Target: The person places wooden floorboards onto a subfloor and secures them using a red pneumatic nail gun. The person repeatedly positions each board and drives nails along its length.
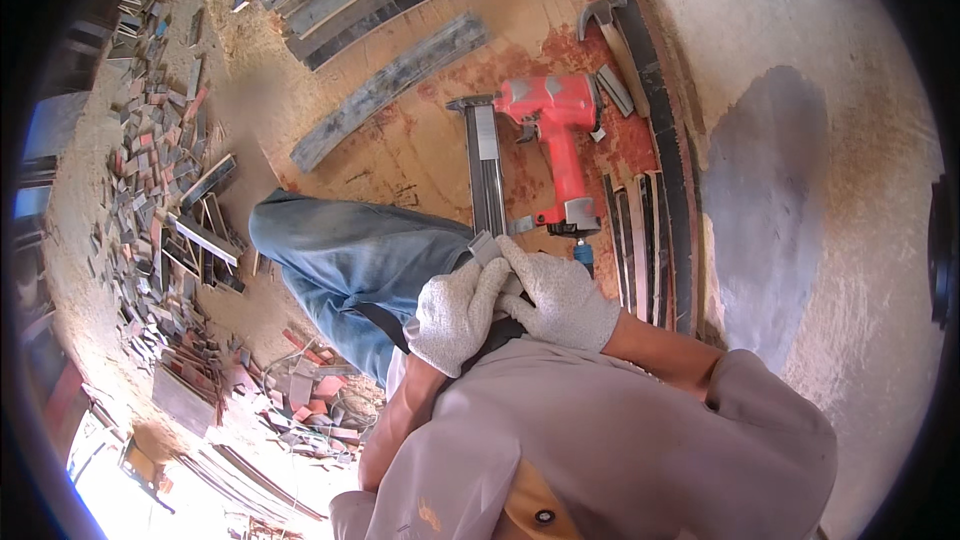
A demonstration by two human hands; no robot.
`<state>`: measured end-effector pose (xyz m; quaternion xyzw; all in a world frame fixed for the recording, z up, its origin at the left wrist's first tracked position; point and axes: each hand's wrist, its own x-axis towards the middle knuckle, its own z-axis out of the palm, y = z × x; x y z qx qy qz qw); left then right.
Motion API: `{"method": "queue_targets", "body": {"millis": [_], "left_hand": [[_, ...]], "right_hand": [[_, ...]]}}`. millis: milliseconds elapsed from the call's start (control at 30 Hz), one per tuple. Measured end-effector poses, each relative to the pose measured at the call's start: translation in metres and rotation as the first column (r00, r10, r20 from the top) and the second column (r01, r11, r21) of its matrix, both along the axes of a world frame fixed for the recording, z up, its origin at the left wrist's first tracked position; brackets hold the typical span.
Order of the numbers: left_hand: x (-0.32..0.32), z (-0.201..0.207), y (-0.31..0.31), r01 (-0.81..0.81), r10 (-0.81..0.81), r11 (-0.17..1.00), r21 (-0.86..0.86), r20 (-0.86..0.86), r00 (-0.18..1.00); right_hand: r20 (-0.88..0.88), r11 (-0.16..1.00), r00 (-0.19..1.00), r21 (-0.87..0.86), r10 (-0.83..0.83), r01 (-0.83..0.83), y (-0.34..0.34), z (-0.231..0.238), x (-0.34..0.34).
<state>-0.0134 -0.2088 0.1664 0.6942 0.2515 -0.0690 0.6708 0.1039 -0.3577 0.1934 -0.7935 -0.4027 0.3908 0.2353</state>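
My left hand and my right hand, both in white knit gloves, come together close to my lap. Between their fingertips is a short grey block that looks like a strip of staples. Just beyond them a red and silver pneumatic staple gun lies on its side on the stained wooden board. Its long magazine points toward my hands, with a silvery strip of staples in its far part. A blue hose fitting shows at the handle's end, beside my right hand.
A hammer and small grey strips lie right of the gun. Long dark wooden slats rest at the far side, more slats at the right. A heap of wood offcuts covers the ground at left.
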Motion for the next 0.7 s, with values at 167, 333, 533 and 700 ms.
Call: {"method": "queue_targets", "body": {"millis": [167,333,533,700], "left_hand": [[0.005,0.014,0.005,0.076,-0.075,0.996,0.039,-0.028,0.997],[0.002,0.009,-0.001,0.178,-0.179,0.955,0.238,-0.02,0.984],[0.0,0.01,-0.001,0.226,-0.233,0.936,0.271,-0.008,0.972],[-0.001,0.015,-0.002,0.297,-0.29,0.91,0.29,-0.071,0.955]], "right_hand": [[-0.241,0.932,0.903,-0.169,-0.355,0.321,0.0,-0.009,0.011],[-0.214,0.887,0.863,-0.181,-0.458,0.426,-0.003,-0.052,0.013],[0.031,0.953,0.975,-0.207,-0.221,0.222,0.003,-0.065,0.017],[0.018,0.887,0.943,-0.346,0.333,-0.307,0.008,-0.067,0.02]]}}
